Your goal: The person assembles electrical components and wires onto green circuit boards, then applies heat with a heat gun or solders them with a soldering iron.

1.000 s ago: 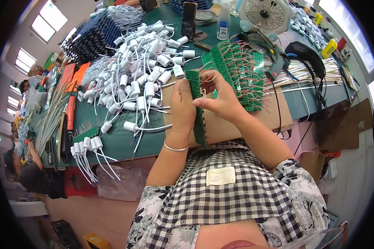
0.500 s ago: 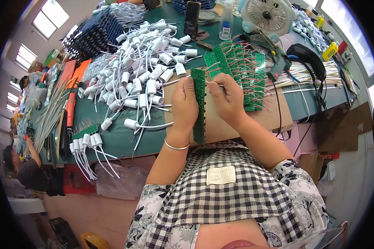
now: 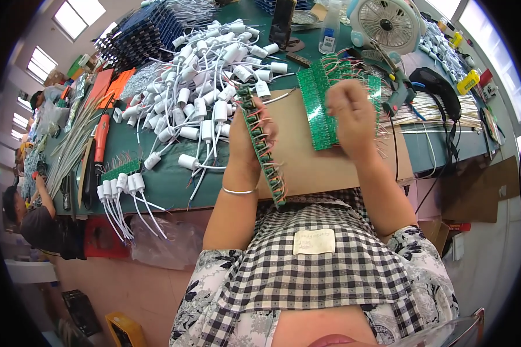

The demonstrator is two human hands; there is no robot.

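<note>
My left hand (image 3: 243, 141) is closed around a long, narrow green circuit board strip (image 3: 261, 151). The strip slants over the front of a brown cardboard sheet (image 3: 307, 176), its component side with short pinkish wires showing. To the right, my right hand (image 3: 353, 118) is raised with its fingers curled in. What they hold, if anything, is hidden. Behind and beneath that hand lie several green circuit boards (image 3: 314, 110), side by side, some with reddish wires sticking out.
A heap of white cylindrical lamp holders with cables (image 3: 200, 107) spreads left of the cardboard. A fan (image 3: 385, 26), a clear bottle (image 3: 330, 29) and a phone (image 3: 282, 23) stand at the back. A hot glue gun (image 3: 400, 95) lies right. An orange-handled screwdriver (image 3: 102, 139) lies left.
My right hand has left the strip and moved right, over the green boards. My left hand has tilted and turned the strip, so its wired side now shows.
</note>
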